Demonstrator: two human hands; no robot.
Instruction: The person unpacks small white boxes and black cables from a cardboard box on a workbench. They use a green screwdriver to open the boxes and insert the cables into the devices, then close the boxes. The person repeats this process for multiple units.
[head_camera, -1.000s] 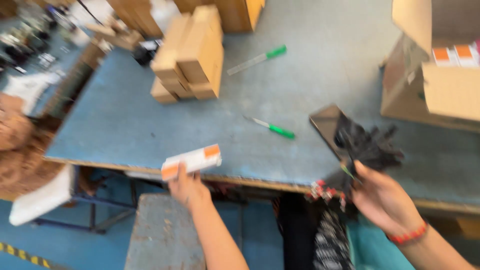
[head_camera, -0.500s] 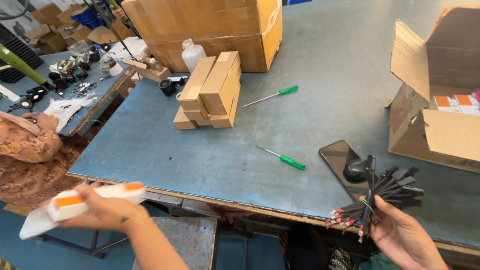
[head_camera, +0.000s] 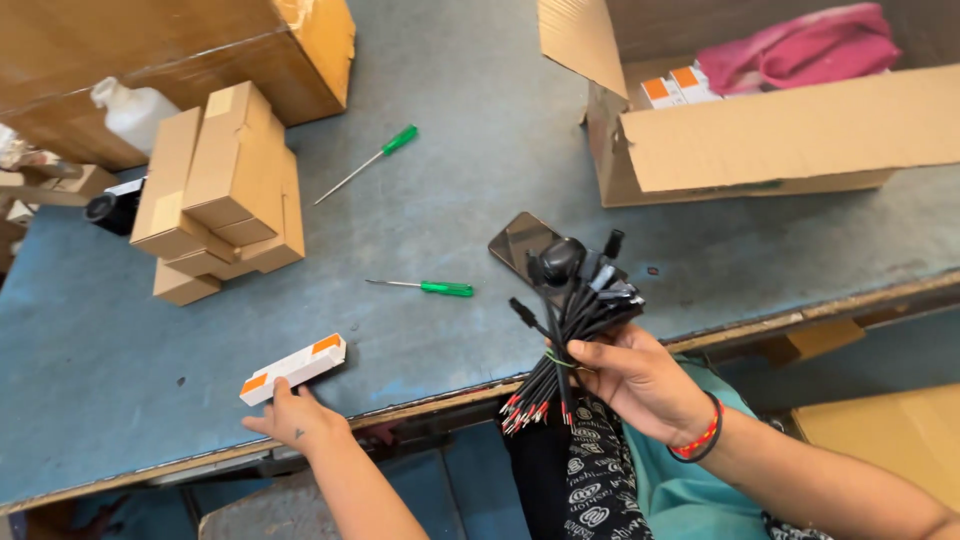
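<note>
Right now the left hand rests at the near edge of the blue table. Its fingers are loosely spread and touch the near end of a long white box with orange ends. The box lies flat on the table, close to the edge, and the hand does not wrap around it.

The right hand is held up in front of the table edge. Its fingers are curled tight around a bundle of black wires. The wires have small red tips at the bottom end, and black plugs stick out at the top like a bunch of flowers. A red band sits on that wrist.

Just behind the top of the bundle, a dark phone lies flat on the table. A green screwdriver lies near the middle of the table, between the white box and the phone. A second green screwdriver lies farther back, well apart from the first.

On the left side is a stack of small brown boxes. Behind it stands a big brown carton with a white bottle beside it. On the right is an open carton with a pink cloth and more white and orange boxes inside.
</note>
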